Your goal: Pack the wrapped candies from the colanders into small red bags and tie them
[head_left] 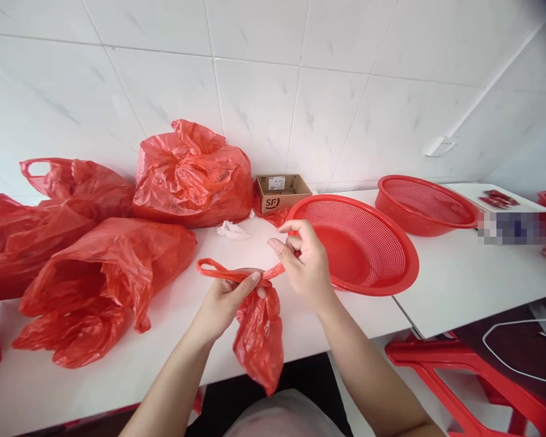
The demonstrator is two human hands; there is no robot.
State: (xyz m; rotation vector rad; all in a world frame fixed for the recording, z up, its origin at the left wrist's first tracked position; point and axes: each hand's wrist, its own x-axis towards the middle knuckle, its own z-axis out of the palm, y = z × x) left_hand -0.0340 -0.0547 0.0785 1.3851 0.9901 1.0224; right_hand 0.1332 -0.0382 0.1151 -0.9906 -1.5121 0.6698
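Head view: red bag (260, 346), contents hidden, neck (269, 294) pinched in left hand (230, 298), strap (274, 271) in curled right hand (308, 261)

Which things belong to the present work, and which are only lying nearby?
In use:
- small red plastic bag, held by left hand and right hand

Apparently lying about:
- large red plastic bag
- SF cardboard box
- crumpled white scrap
- nearer red colander
- farther red colander

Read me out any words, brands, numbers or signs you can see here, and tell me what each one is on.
"SF", on the front of the small cardboard box.
White label on the same box: print too small to read.
Pixelated patch at the right: too blurred to tell whether it bears any text.
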